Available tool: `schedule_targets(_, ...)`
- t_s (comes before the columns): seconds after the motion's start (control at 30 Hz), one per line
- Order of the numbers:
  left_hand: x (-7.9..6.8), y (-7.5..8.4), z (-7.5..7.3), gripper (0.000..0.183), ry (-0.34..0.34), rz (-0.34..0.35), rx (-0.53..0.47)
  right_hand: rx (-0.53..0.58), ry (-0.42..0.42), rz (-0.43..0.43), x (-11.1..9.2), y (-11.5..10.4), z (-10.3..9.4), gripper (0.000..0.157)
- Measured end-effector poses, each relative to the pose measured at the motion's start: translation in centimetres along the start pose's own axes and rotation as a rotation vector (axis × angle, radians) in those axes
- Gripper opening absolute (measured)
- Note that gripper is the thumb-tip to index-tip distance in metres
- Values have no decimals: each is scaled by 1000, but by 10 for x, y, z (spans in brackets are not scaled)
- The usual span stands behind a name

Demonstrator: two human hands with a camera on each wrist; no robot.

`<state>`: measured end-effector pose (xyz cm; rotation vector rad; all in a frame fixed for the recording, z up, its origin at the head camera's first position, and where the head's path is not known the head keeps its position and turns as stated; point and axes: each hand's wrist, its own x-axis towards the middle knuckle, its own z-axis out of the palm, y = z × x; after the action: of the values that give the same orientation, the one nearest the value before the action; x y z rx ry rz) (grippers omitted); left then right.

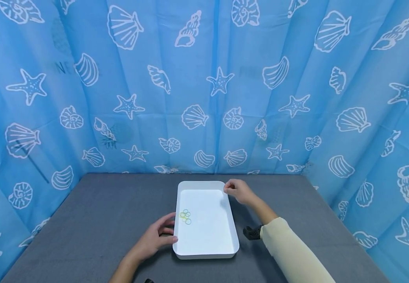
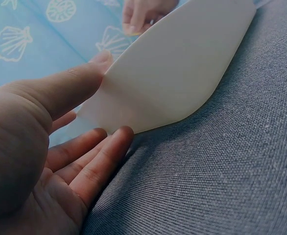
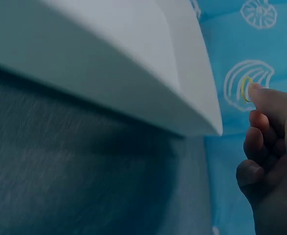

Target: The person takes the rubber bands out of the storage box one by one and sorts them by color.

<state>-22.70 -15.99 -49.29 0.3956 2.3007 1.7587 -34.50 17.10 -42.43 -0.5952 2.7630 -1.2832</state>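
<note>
Yellow and thin, a ring (image 3: 243, 90) is pinched by the right hand (image 1: 239, 190), its lower fingers curled in; the thumb hides part of the loop, and in the head view the ring is too small to make out. This hand is at the tray (image 1: 209, 247), between one and two o'clock from its middle; whether it touches the rim is hard to tell. Near nine o'clock on the tray's floor lies a cluster of small rings (image 1: 185, 217), greenish, yellow and bluish, overlapping so that their number is uncertain. Toward eight o'clock, the left hand (image 1: 156, 237) rests relaxed against the tray, thumb at the rim, other fingers spread along the outer wall and partly hidden. Smooth and white, the tray is a rectangle with rounded corners and raised sides. A pale sleeve (image 1: 292, 247), cut off at five o'clock, ends by a black mount (image 1: 252, 232). Beneath is woven grey cloth (image 1: 126, 204); toward twelve, a creased blue curtain (image 1: 204, 59) carries white shells and starfish, with faint letters (image 1: 61, 68) near ten o'clock, only "NE" legible.
</note>
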Motion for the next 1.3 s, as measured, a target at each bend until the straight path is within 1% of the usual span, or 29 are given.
schedule_targets(0.3,-1,1,1,77,-5,12,-12,-12,104,-27,-12,25,-3,6)
schedule_targets(0.47,-1,-1,1,76,-6,24,-11,-38,141,-28,-16,36,-2,5)
schedule_targets(0.53,-1,-1,1,76,-7,23,-11,-51,144,-25,-17,40,-2,5)
schedule_targets(0.7,-1,0,1,76,-5,5,-20,-82,152,42,-16,46,0,6)
schedule_targets(0.87,-1,3,1,75,2,4,-20,-126,165,109,-14,48,1,7)
schedule_targets(1.03,-2,4,2,76,4,8,-26,-167,168,195,-11,49,2,11)
schedule_targets(1.17,-2,5,2,76,4,10,-33,-179,154,222,-10,49,2,14)
schedule_targets(1.3,-2,5,2,75,6,10,-28,-172,147,227,-11,49,3,13)
